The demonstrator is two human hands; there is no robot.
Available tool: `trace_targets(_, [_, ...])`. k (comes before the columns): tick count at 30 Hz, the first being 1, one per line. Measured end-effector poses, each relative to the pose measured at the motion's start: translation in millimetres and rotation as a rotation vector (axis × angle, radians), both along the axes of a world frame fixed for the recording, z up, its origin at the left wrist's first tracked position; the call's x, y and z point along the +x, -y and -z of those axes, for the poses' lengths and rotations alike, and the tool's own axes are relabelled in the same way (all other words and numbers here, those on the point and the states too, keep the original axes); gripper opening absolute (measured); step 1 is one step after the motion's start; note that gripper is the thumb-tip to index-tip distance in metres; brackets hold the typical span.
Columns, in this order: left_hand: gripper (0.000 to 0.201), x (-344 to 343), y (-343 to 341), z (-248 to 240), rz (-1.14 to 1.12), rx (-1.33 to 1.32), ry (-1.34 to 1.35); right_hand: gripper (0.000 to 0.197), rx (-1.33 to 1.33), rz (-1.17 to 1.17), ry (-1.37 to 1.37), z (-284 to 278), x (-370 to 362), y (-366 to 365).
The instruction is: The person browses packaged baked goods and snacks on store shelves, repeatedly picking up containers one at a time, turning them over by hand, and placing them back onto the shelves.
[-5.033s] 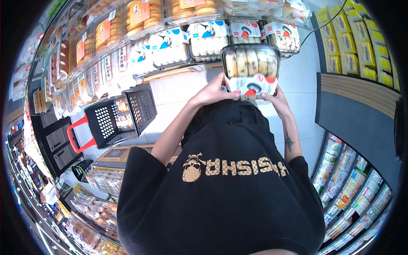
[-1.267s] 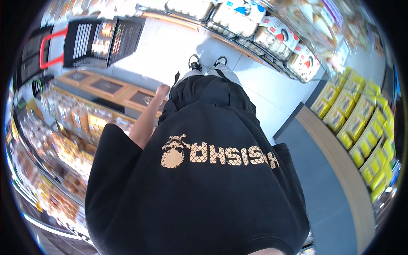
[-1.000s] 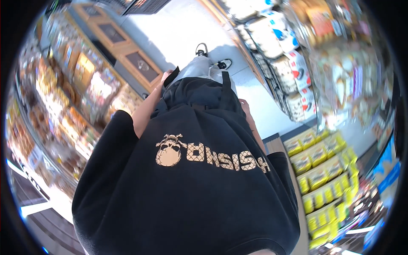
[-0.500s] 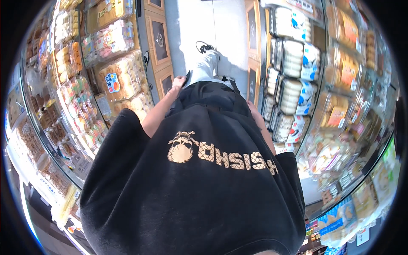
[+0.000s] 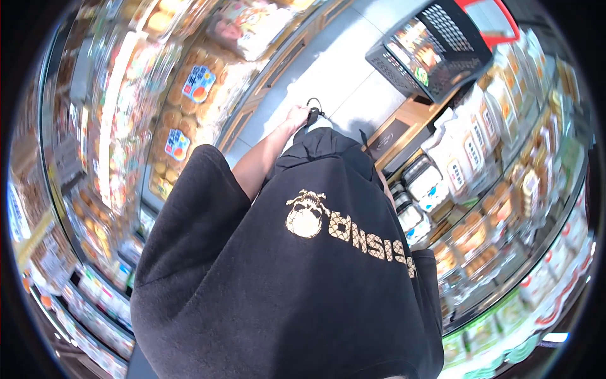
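Observation:
My left hand (image 5: 298,116) hangs low in front of me, between the shelves and my legs. Its fingers look closed around a small dark thing (image 5: 313,117), too blurred to name and partly mixed with my dark shoe behind it. Of my right arm only a strip of forearm (image 5: 387,188) shows beside the black shirt (image 5: 284,278); the hand itself is hidden. Nearest to my left arm are clear packs of round buns (image 5: 201,88) on the left shelf. Packs of white rolls (image 5: 424,183) lie on the right shelf by my right forearm.
Ahead on the right, a dark grey shopping basket (image 5: 435,54) with packages inside stands at the end of the wooden-fronted shelf (image 5: 394,136), with a red-edged thing (image 5: 492,25) behind it. Shelves of packaged baked goods line both sides of the pale tiled floor (image 5: 353,69).
My view has turned and moved along the aisle. The basket has come into sight at the upper right. My left hand has swung forward and toward the middle.

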State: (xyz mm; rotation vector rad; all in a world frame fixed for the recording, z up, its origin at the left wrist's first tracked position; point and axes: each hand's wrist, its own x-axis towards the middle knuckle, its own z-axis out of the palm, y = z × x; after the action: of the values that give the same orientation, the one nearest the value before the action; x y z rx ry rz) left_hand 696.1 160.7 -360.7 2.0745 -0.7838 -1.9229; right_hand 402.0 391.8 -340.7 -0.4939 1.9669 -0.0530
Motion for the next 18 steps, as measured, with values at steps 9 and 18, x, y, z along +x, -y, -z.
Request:
trace_targets(9, [0.030, 7, -20, 7, 0.012, 0.000, 0.295, 0.034, -0.103, -0.219, -0.083, -13, -72, 160])
trace_targets(18, [0.021, -74, -8, -12, -0.573, -0.015, 0.179, 0.025, -0.381, -0.421, 0.415, 72, -196, 296])
